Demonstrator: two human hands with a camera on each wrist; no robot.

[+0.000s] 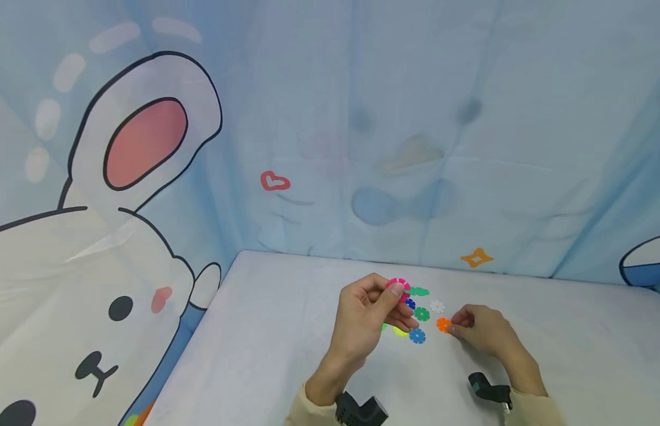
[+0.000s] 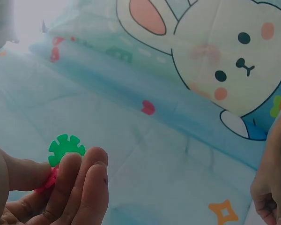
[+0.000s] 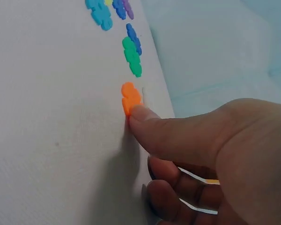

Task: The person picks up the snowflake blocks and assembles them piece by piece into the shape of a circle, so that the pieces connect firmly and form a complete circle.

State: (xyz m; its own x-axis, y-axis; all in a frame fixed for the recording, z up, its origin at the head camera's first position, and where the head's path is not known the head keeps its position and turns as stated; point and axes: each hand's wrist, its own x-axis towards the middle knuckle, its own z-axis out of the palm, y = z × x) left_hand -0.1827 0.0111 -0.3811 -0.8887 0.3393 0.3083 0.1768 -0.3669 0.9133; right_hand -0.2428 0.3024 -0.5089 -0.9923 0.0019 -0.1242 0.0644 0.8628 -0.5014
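Observation:
Between thumb and fingers of my left hand [image 1: 362, 316], raised over the table, I hold a pink notched plastic disc [image 1: 398, 281]. A green notched disc [image 2: 63, 146] is slotted into it at an angle, its toothed edge plain in the left wrist view. My right hand [image 1: 484, 332] is low at the tabletop and pinches an orange notched disc [image 1: 443, 325]. In the right wrist view the thumb covers the near edge of that disc. Left of it lie a loose green disc [image 1: 422, 314] and a light blue disc [image 1: 417, 336]; a white disc [image 1: 437, 306] lies just behind.
A dark blue disc [image 1: 410, 303] and a yellow disc [image 1: 400, 332] lie partly hidden behind my left hand. The white tabletop [image 1: 245, 343] ends at a pale blue printed curtain [image 1: 319, 118] at the back. Wrist cameras sit on both forearms.

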